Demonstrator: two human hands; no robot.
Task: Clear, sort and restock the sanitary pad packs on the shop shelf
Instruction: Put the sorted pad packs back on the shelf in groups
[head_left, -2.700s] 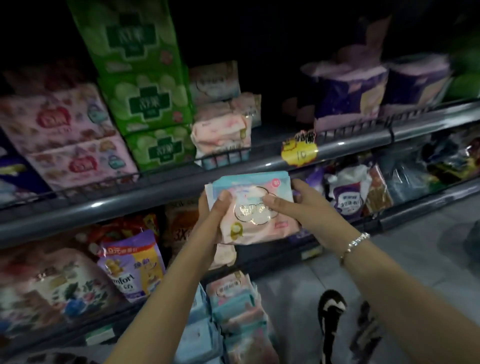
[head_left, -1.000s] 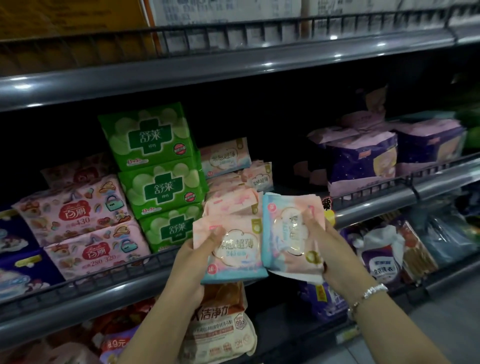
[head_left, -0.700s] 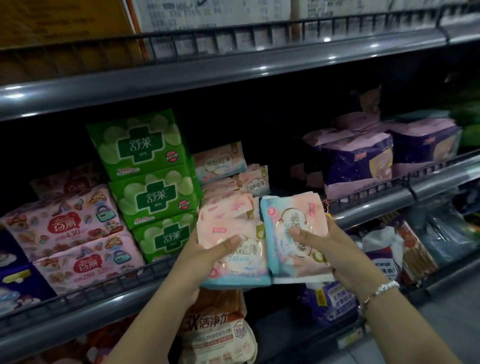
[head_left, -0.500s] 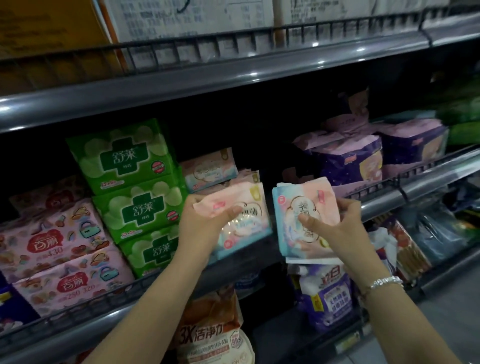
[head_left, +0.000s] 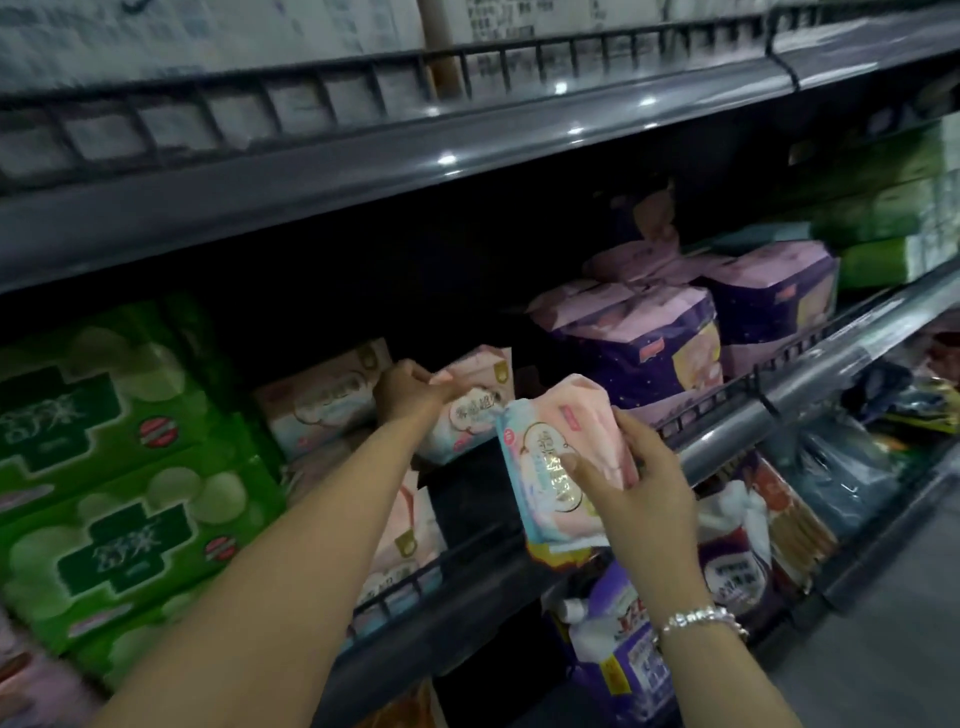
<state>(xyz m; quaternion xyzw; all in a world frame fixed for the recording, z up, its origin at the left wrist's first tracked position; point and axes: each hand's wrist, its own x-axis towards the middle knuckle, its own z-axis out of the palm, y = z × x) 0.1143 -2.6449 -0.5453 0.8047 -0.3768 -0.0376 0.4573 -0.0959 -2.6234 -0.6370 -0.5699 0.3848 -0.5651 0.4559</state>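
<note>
My left hand (head_left: 410, 387) reaches into the middle shelf and grips a pink-and-blue pad pack (head_left: 470, 410), holding it tilted above the stack of like packs (head_left: 402, 525). Another pack of the same kind (head_left: 322, 397) stands just left of it. My right hand (head_left: 631, 491) holds a second pink-and-blue pad pack (head_left: 550, 457) in front of the shelf rail (head_left: 727, 436), thumb across its face, fingers behind it.
Green pad packs (head_left: 119, 467) are stacked at the left. Purple-and-pink packs (head_left: 639, 343) fill the shelf to the right, with a dark gap between them and the pink stack. An upper shelf (head_left: 415, 156) overhangs. Detergent bags (head_left: 737, 551) sit on the shelf below.
My left hand has carried its pack up and back into the shelf onto the pink stack. My right hand has stayed in front with its pack. The view has moved closer and rightward.
</note>
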